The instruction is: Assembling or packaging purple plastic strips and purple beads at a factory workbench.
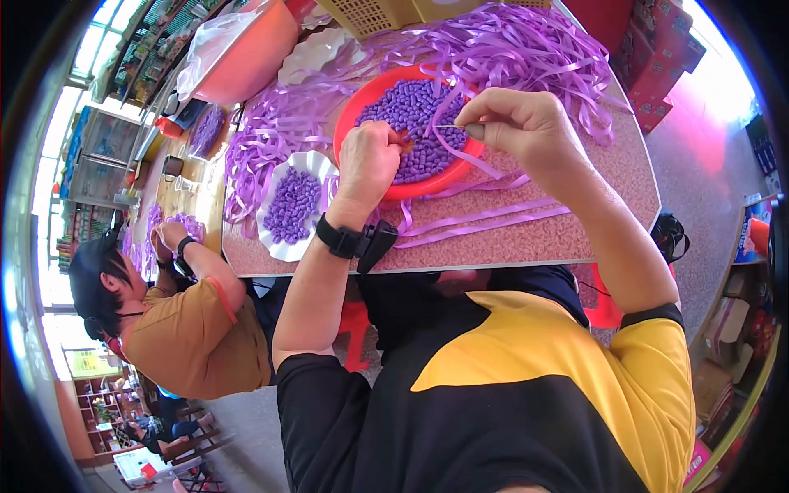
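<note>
A red basin [343, 131] full of purple beads [415, 107] sits on the table below both hands. Over its left side is my left hand [368, 160], fingers curled closed; what they hold is hidden. A small orange-brown patch shows by those fingertips. Above the basin's right side, my right hand [530, 131] pinches a thin, pale, needle-like stick [448, 126], which points left over the beads. A purple ribbon [442, 111] runs across the beads close to the stick's tip. Left of my left wrist stands a white wavy-edged dish [275, 238] with more purple beads.
Heaps of purple ribbon [526, 45] cover the table's far side and its left part. A yellow basket [362, 16] and an orange tub [251, 53] stand at the back. To the left, another person [181, 329] works at a wooden table. Red boxes [657, 57] are stacked far right.
</note>
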Available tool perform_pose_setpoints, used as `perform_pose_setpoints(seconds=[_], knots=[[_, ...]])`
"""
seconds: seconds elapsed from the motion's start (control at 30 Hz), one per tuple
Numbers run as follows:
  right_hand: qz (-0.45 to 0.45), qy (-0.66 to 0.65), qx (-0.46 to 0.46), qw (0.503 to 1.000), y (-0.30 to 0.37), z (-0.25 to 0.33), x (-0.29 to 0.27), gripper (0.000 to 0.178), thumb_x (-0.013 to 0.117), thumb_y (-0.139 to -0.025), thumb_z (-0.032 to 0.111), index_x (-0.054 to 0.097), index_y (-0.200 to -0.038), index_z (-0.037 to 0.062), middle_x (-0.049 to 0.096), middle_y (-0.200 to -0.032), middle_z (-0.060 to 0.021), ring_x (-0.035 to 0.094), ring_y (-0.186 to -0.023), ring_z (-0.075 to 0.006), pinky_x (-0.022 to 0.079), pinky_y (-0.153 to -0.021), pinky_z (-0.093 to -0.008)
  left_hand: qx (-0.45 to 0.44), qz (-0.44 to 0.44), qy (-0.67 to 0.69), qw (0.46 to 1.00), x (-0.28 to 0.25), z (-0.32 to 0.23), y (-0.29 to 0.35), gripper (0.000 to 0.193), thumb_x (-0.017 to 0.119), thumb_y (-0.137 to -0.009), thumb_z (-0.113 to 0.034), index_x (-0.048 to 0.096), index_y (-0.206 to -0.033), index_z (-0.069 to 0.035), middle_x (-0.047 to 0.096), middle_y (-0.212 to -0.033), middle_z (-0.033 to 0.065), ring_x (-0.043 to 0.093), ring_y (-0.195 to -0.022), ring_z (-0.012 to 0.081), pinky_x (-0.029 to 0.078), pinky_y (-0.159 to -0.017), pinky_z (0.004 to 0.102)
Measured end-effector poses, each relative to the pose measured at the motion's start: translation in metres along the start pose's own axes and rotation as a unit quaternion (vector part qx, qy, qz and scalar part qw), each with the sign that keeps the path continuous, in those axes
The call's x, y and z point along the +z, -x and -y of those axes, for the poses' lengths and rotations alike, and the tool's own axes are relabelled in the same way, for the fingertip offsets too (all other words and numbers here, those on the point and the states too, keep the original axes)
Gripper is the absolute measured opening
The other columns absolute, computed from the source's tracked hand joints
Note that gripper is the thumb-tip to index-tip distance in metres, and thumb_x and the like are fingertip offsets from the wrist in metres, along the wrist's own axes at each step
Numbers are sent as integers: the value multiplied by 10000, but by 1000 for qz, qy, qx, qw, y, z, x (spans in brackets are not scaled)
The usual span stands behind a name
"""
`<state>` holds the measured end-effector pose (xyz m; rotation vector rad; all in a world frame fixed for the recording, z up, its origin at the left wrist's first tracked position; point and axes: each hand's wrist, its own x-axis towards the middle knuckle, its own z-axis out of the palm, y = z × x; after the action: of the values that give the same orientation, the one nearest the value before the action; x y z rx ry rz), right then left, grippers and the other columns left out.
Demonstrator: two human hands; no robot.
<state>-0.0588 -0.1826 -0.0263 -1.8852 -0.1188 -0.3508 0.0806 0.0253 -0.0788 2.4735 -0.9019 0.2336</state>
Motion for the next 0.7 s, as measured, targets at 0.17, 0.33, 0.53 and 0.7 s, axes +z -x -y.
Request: perform_pose_setpoints(seconds=[0.17,0.33,0.53,0.7], knots=[[5,8,-9,1000,-1,-5,2,162,614,-862,-41,706,-984,14,634,-802,13,540,-711,-39,442,-648,-205,-1,-9,83,997,-13,-4,2,129,644,-786,-44,712,-876,19,685,-816,186,674,-766,308,520,-678,402],[11,-3,29,1000,3,-3,10,170,607,-864,-49,701,-991,11,569,-728,32,500,-673,-29,420,-604,-204,-208,57,690,690,-42,-42,16,184,582,-965,-67,628,-1090,61,646,-852,74,618,-734,144,497,-602,258],[8,41,11,999,1,-9,20,156,614,-877,-29,694,-1009,-4,619,-753,6,540,-713,-43,457,-637,-228,-197,62,791,576,-21,-56,34,176,571,-982,-88,619,-1107,26,646,-938,89,623,-828,173,498,-684,305],[1,68,0,998,2,-8,22,149,606,-878,-42,688,-1000,-18,676,-799,-47,588,-764,-64,490,-689,-245,-185,30,814,549,-13,-60,42,172,564,-983,-83,616,-1106,26,646,-940,95,620,-826,174,495,-656,299]])
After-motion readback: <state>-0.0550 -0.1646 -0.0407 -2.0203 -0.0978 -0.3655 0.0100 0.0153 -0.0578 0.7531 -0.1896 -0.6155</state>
